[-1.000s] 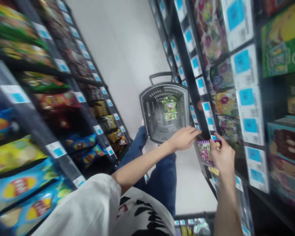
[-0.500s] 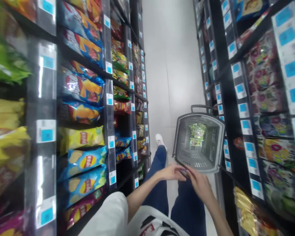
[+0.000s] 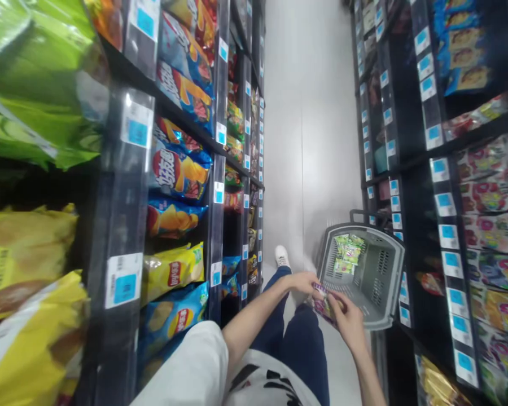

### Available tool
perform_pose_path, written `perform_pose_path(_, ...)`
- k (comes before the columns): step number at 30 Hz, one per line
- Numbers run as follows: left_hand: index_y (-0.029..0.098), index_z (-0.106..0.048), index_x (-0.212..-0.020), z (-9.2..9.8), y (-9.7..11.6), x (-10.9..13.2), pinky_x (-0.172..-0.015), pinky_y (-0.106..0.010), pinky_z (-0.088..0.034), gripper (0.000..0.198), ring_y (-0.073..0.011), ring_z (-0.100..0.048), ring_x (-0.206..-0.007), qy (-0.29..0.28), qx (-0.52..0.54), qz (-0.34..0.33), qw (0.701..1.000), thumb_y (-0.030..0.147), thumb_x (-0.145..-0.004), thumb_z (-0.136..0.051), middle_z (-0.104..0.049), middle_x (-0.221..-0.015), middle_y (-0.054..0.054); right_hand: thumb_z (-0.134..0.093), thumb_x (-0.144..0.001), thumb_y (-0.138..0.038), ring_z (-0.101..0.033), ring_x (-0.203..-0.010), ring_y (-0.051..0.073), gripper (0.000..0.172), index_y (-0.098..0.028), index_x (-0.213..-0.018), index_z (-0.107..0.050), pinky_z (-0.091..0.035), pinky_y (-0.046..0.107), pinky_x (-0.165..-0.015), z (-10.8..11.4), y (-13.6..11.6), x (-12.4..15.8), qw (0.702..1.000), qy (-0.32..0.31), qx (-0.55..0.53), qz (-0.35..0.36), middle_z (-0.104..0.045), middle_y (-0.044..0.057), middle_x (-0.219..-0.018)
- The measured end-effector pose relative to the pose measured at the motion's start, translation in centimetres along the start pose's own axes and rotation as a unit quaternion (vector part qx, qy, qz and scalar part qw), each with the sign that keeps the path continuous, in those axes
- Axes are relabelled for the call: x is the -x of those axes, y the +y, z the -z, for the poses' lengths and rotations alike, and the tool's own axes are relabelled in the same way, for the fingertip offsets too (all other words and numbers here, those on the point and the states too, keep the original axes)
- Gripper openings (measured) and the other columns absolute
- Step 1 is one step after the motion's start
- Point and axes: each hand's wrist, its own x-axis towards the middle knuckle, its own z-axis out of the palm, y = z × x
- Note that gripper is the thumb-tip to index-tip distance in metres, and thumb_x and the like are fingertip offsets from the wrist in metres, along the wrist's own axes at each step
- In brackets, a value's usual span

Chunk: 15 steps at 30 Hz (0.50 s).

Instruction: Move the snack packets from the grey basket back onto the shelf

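My left hand (image 3: 303,281) and my right hand (image 3: 347,318) are closed on a small pink and purple snack packet (image 3: 320,301). They grip it in front of my legs, the left at its upper left edge and the right at its right side. The packet's printed face is partly visible, but its writing is too small to read. Just beyond my hands is a grey plastic shopping basket (image 3: 375,282). Several green snack packets (image 3: 347,254) lie on its bottom, towards the left.
Shelves of chip bags (image 3: 180,172) line the aisle's left side, with large yellow bags (image 3: 34,332) close by. On the right, shelves hold rows of small colourful packets (image 3: 493,228) behind price tags (image 3: 451,259). Pale floor (image 3: 313,113) runs ahead between them.
The packet, earlier mostly hidden between my fingers, now shows its printed face, with my hands farther apart on it. The basket appears lower and more to the right as the view shifts.
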Motion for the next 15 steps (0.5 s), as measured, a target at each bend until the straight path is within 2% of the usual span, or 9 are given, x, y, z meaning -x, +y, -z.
perform_pose_path(2, 0.009, -0.071, -0.076, 2.3, -1.6, 2.0, -0.058, -0.02, -0.037, 0.021, -0.0095, -0.05, -0.06, 0.043, 0.024, 0.03, 0.998, 0.03, -0.08, -0.074, -0.059, -0.063, 0.003, -0.055, -0.083, -0.064, -0.068, -0.111, 0.034, 0.06, -0.016, -0.116, -0.07, -0.051, 0.046, -0.099, -2.2, -1.2, -1.5, 1.0, 0.019, -0.01, -0.002, -0.072, 0.016, -0.117)
perform_pose_path(5, 0.009, -0.072, -0.082, 4.2, -3.7, 4.7, -0.059, -0.02, -0.039, 0.023, -0.0111, -0.054, -0.063, 0.114, 0.026, 0.06, 0.991, 0.031, -0.083, -0.066, -0.062, -0.067, 0.001, -0.057, -0.078, -0.07, -0.057, -0.13, 0.035, 0.086, -0.011, -0.141, -0.051, -0.045, 0.047, -0.108, -5.0, -2.8, -3.5, 0.996, 0.077, -0.014, -0.052, -0.06, 0.022, -0.138)
perform_pose_path(6, 0.009, -0.072, -0.083, 4.5, -4.2, 5.3, -0.06, -0.02, -0.039, 0.024, -0.0119, -0.055, -0.064, 0.138, 0.019, 0.065, 0.988, 0.031, -0.084, -0.065, -0.062, -0.067, 0.0, -0.058, -0.076, -0.073, -0.055, -0.133, 0.036, 0.094, -0.01, -0.144, -0.047, -0.045, 0.046, -0.109, -5.7, -3.3, -3.9, 0.994, 0.077, -0.013, -0.082, -0.057, 0.024, -0.141)
perform_pose_path(8, 0.009, -0.074, -0.085, 4.5, -4.5, 6.0, -0.062, -0.021, -0.04, 0.025, -0.0138, -0.056, -0.067, 0.184, -0.002, 0.078, 0.98, 0.032, -0.083, -0.064, -0.063, -0.068, -0.002, -0.058, -0.074, -0.077, -0.055, -0.133, 0.035, 0.097, -0.011, -0.144, -0.046, -0.049, 0.044, -0.105, -6.9, -4.5, -4.6, 0.986, 0.034, -0.044, -0.155, -0.055, 0.024, -0.142)
perform_pose_path(10, 0.01, -0.075, -0.085, 4.0, -3.9, 6.1, -0.068, -0.024, -0.043, 0.026, -0.0166, -0.06, -0.071, 0.209, -0.025, 0.085, 0.974, 0.033, -0.083, -0.063, -0.066, -0.071, -0.005, -0.059, -0.073, -0.078, -0.061, -0.126, 0.032, 0.089, -0.016, -0.136, -0.051, -0.057, 0.038, -0.092, -7.7, -5.6, -5.2, 0.964, -0.034, -0.14, -0.224, -0.058, 0.02, -0.141)
perform_pose_path(12, 0.011, -0.075, -0.082, 3.2, -2.8, 5.8, -0.075, -0.027, -0.046, 0.026, -0.0204, -0.065, -0.078, 0.214, -0.043, 0.089, 0.972, 0.033, -0.084, -0.062, -0.071, -0.077, -0.01, -0.067, -0.069, -0.075, -0.069, -0.112, 0.027, 0.08, -0.021, -0.126, -0.056, -0.06, 0.033, -0.078, -8.3, -6.5, -5.8, 0.927, -0.072, -0.243, -0.277, -0.064, 0.013, -0.132)
perform_pose_path(13, 0.012, -0.075, -0.081, 2.8, -2.2, 5.6, -0.078, -0.029, -0.048, 0.025, -0.0227, -0.067, -0.082, 0.212, -0.051, 0.092, 0.972, 0.032, -0.084, -0.061, -0.072, -0.081, -0.012, -0.072, -0.067, -0.072, -0.071, -0.102, 0.025, 0.075, -0.022, -0.122, -0.057, -0.061, 0.031, -0.073, -8.5, -6.8, -6.3, 0.913, -0.072, -0.272, -0.294, -0.069, 0.01, -0.123)
perform_pose_path(15, 0.011, -0.075, -0.082, 2.2, -1.0, 5.3, -0.084, -0.034, -0.05, 0.024, -0.0277, -0.07, -0.089, 0.21, -0.061, 0.102, 0.97, 0.029, -0.085, -0.059, -0.074, -0.088, -0.017, -0.079, -0.064, -0.061, -0.072, -0.082, 0.02, 0.067, -0.022, -0.114, -0.059, -0.059, 0.029, -0.066, -8.7, -7.2, -7.4, 0.909, -0.049, -0.278, -0.307, -0.072, 0.004, -0.098)
